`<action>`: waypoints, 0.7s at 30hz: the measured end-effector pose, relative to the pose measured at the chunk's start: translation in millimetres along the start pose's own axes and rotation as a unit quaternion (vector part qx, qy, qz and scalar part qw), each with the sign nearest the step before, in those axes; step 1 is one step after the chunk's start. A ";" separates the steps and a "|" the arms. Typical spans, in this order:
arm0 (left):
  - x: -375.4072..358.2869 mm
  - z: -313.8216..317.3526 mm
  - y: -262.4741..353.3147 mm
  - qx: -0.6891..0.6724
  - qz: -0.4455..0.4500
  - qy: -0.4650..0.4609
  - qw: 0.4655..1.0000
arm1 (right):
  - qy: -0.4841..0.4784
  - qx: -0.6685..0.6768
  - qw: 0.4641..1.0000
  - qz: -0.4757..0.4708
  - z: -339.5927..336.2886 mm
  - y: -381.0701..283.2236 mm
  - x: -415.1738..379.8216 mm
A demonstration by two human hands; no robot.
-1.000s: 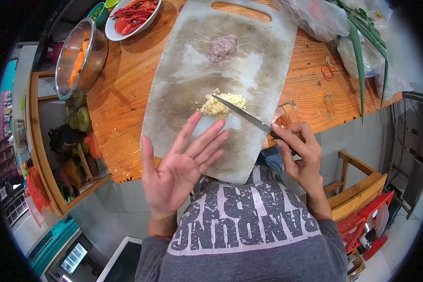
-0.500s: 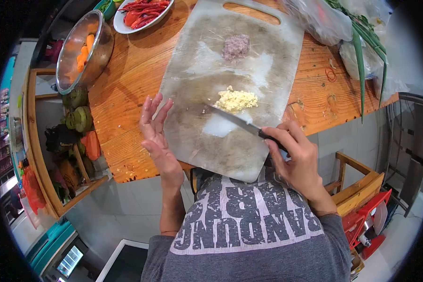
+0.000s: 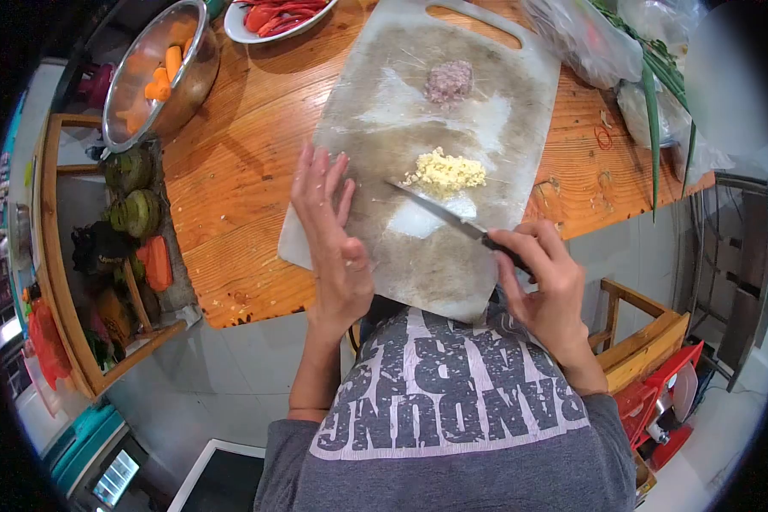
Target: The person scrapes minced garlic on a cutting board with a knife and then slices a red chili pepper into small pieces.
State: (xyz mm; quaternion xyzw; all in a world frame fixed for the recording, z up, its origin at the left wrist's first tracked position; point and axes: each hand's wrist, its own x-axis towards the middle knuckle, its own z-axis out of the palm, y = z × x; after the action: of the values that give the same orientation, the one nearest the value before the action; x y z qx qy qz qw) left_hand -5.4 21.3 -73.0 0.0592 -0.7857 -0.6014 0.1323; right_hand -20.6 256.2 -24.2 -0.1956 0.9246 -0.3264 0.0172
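Note:
My right hand (image 3: 542,282) is wrapped round the black handle of a knife (image 3: 452,219), whose blade points up and left across the cutting board. The blade lies just below a heap of pale yellow minced pieces (image 3: 449,171). Farther up the white, stained cutting board (image 3: 358,111) sits a small pinkish minced heap (image 3: 449,82). My left hand (image 3: 333,239) is raised at the board's left edge, fingers stretched out, holding nothing, with small bits stuck to the fingers.
A metal bowl (image 3: 198,85) with orange carrots stands at the table's left edge. Beside it is a white bowl (image 3: 286,34) of red chilies. Plastic bags (image 3: 593,47) and green onions (image 3: 654,128) lie at the right. A wooden stool (image 3: 648,337) stands lower right.
My left hand has moved right and turned, now in front of the board's left edge. The view has shifted slightly; my right hand still grips the knife beside the yellow heap.

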 end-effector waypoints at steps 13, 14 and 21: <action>1.0 -6.5 1.9 -0.021 0.035 0.076 0.996 | 0.013 0.044 0.999 0.005 -0.5 -5.4 -8.0; -1.2 -10.8 0.4 -0.014 0.031 0.080 0.996 | 0.012 0.045 0.999 0.001 0.4 -5.5 -6.5; -17.2 -28.1 -6.9 -0.016 0.005 0.093 0.996 | -0.004 0.030 0.998 -0.057 14.4 -15.9 -0.6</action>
State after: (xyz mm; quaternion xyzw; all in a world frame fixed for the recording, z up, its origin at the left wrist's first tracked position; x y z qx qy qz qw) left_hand 18.5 -2.3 -75.2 0.1089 -0.7606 -0.6052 0.2083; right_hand -12.2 236.5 -25.9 -0.2485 0.9018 -0.3535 0.0080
